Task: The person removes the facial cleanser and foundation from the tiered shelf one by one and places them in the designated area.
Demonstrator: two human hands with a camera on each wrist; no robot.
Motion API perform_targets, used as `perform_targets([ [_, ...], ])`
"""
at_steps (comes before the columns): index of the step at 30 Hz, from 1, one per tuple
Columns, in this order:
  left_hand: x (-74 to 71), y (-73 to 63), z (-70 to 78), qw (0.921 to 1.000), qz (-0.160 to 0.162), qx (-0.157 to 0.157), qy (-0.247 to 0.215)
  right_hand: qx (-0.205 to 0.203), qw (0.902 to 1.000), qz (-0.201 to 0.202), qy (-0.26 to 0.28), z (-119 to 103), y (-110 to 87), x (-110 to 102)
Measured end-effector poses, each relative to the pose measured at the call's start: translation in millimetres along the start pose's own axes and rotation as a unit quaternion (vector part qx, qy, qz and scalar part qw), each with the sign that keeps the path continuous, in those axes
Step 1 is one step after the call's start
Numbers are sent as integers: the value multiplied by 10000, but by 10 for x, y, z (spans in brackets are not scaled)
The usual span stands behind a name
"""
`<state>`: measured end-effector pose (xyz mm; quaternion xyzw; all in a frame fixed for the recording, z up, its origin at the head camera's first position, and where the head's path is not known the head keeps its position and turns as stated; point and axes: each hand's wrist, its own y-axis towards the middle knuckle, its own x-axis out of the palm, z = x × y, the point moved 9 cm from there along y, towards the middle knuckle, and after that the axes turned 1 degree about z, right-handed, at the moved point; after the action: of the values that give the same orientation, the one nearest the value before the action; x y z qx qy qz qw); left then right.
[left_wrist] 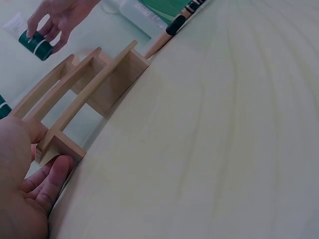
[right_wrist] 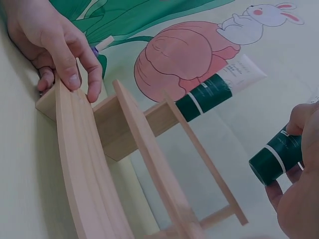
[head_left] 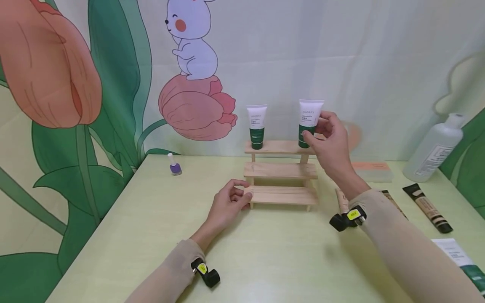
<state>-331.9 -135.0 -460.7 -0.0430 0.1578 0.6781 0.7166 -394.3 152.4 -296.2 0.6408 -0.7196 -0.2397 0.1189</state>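
- The right hand [head_left: 334, 145] pinches a green-and-white tube [head_left: 309, 116].
- The left hand [head_left: 226, 203] grips the wooden rack [head_left: 280, 170] low down.
- A matching tube [head_left: 257, 122] stands on top.

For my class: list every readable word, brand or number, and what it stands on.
No text reads with certainty.
White-and-green tube in right hand: too small.
Matching tube on top shelf: too small.
Matching tube lying lower right: blurred.
White bottle: blurred.
Black-and-brown tube: blurred.
Both yellow wrist tags: blurred.

Smooth, matt wooden rack [head_left: 280, 169]; smooth plastic held tube [head_left: 310, 112]; translucent plastic bottle [head_left: 433, 147].
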Motion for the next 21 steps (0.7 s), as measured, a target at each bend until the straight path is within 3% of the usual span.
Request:
perform_targets([
  [21,8,15,-19,10000,10,-65,-31,-91,9966,240,-783,-143,-288,-881],
])
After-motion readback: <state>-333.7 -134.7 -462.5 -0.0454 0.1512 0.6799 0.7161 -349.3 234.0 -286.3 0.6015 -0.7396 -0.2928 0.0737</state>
